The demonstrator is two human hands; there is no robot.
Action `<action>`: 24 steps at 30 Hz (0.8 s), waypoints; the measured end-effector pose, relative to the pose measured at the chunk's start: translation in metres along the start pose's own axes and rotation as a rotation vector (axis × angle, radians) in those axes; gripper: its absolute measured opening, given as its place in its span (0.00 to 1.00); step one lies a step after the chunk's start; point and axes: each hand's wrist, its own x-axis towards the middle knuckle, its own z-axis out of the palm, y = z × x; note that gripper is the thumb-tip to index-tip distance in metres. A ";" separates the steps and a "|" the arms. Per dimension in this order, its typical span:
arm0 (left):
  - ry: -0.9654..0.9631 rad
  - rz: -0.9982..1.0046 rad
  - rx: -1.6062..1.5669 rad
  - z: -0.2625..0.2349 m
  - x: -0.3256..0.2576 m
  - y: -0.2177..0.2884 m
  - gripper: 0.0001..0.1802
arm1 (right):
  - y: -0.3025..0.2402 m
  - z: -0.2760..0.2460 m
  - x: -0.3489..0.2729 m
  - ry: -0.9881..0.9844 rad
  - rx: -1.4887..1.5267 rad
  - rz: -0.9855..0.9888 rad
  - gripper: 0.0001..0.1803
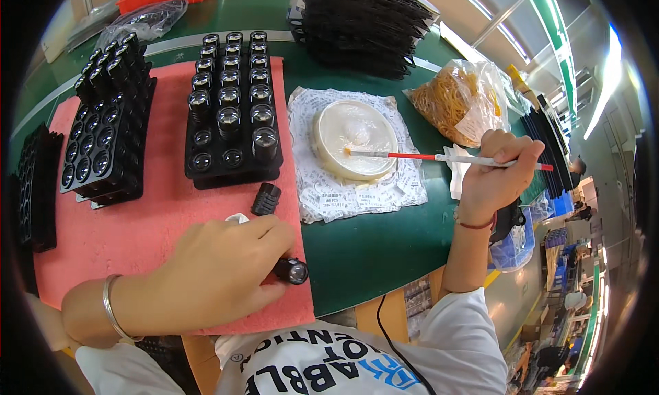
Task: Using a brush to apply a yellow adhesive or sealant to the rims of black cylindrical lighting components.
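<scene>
Head view | brush (415,156) | bristles leftward over dish (329,163) | axis roughly crosswise

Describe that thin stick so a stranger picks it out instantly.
Right of the pink mat sits a round, pale dish. Crossing its right rim is the thin stick, gripped in the right hand; its red-and-white shaft matches nothing beside it.

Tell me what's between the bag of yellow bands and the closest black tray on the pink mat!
In the head view, a round pale dish on a printed white pad, with a brush reaching over it.
</scene>
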 end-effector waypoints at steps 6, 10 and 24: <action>0.025 0.055 -0.136 0.001 0.004 -0.004 0.13 | 0.003 0.004 0.005 0.131 0.044 0.204 0.22; 0.131 -0.128 -0.567 -0.021 0.007 0.000 0.13 | 0.001 0.002 0.012 0.203 0.202 0.308 0.20; 0.211 -0.401 -1.124 -0.027 0.010 -0.008 0.17 | -0.007 0.013 0.004 0.049 0.409 0.406 0.19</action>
